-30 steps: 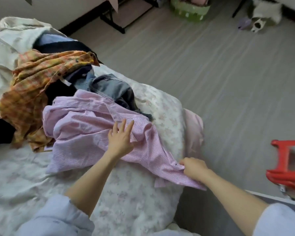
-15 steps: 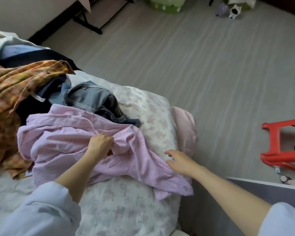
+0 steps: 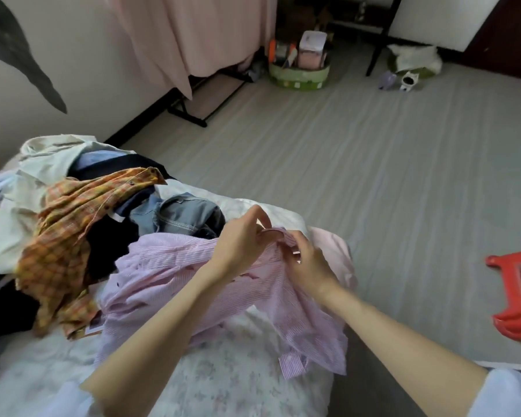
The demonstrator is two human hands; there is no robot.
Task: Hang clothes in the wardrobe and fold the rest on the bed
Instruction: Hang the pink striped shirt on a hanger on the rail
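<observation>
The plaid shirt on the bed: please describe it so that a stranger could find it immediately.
Start from the bed with the floral cover and look at the heap of clothes on its left side. The plaid shirt lies crumpled on top there, left of the pink striped shirt. It alone has an orange and yellow check.

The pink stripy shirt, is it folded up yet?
Not yet. The pink striped shirt lies crumpled and loose on the bed, while the left hand and right hand pinch its top edge.
</observation>
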